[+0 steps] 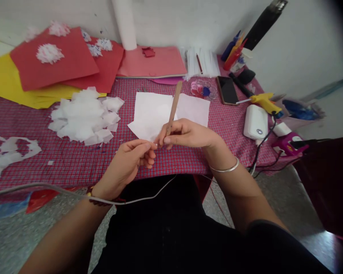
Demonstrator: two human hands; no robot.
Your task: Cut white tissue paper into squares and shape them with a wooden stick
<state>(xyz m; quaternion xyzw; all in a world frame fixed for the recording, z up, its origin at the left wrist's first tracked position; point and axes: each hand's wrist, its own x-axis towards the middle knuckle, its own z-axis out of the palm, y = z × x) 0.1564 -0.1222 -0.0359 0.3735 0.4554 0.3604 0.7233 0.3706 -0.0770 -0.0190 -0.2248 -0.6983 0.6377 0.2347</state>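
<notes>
A flat wooden stick (pixel 175 103) stands up at a slant from my right hand (pixel 185 134), its fingers closed around the lower end. My left hand (pixel 133 160) is closed in a pinch, thumb against forefinger, with the fingertips meeting those of the right hand. A tiny white speck shows at the pinch, too small to name. Just behind the hands lie white paper sheets (pixel 153 112), one with a pointed corner, and a paler pinkish sheet (pixel 193 108). To the left sits a heap of cut white paper pieces (pixel 80 116).
Red sheets (pixel 57 72) with crinkled paper flowers (pixel 49 53) lie over yellow sheets (pixel 25 93). At right are a phone (pixel 227 90), a yellow glue gun (pixel 264 101), a white power adapter (pixel 255 122) and dark cables. A pale cord (pixel 143 199) crosses before my left wrist.
</notes>
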